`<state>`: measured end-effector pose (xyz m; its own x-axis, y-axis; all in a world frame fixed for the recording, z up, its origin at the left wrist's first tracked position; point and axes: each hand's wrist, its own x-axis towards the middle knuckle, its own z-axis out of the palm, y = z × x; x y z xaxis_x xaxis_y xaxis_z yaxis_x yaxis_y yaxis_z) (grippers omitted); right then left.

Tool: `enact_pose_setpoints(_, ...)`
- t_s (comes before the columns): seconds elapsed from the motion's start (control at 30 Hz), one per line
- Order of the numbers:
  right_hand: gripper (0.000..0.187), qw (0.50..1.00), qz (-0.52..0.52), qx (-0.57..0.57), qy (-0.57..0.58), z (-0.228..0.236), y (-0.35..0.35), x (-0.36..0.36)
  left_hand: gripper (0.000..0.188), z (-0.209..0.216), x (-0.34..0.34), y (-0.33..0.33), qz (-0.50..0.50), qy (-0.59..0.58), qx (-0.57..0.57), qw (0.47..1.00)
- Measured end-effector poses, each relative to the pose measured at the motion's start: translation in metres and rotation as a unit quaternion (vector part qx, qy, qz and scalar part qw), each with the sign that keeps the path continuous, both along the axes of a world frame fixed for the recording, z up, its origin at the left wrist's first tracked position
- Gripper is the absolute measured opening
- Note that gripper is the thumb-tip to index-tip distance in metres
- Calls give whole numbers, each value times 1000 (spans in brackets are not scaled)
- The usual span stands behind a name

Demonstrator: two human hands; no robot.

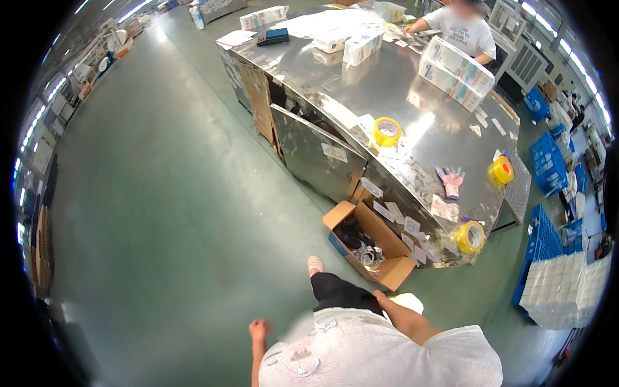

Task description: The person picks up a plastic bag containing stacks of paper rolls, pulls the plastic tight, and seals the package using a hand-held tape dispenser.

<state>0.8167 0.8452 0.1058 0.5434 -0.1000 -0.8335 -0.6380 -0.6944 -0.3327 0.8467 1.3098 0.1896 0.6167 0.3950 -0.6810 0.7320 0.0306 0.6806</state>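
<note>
- Two hands in view, clock directions read from the middle of the scene: the left hand (259, 330) hangs at about 7 o'clock over the green floor (174, 213), its fingers curled inward; blur leaves me unable to tell how tightly.
- The right hand (380, 297) is at 5 o'clock, low beside the dark trousers (338, 291); its fingers are partly hidden, so I cannot tell whether they are spread, pressed together or pinching something.
- Nearest the right hand is an open cardboard box (380, 233) between 4 and 5 o'clock, flaps out, just beside the worktop (394, 84), with dark and shiny things (367, 253) inside, too small to name.
- Paper slips (393, 211) cling along the worktop's near edge, above the box.
- On the worktop, one yellow tape roll (376, 133) lies at 2 o'clock, another (493, 173) at 3, and a third (460, 239) between 3 and 4.
- A glove (453, 187) lies at 3 o'clock, fingers spread.
- A large wrapped pack (456, 74) stands at 2 o'clock, before a co-worker (459, 31) in a pale shirt.
- A striped slipper (314, 262) shows at 6 o'clock on the floor.
</note>
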Motion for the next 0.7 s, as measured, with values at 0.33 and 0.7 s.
enact_pose_setpoints(0.33,27,984,17,37,-175,100,53,344,9,28,285,-61,-325,-129,-90,933)
enact_pose_setpoints(0.7,20,911,-205,280,-223,164,164,593,21,-136,531,115,-407,-64,121,903)
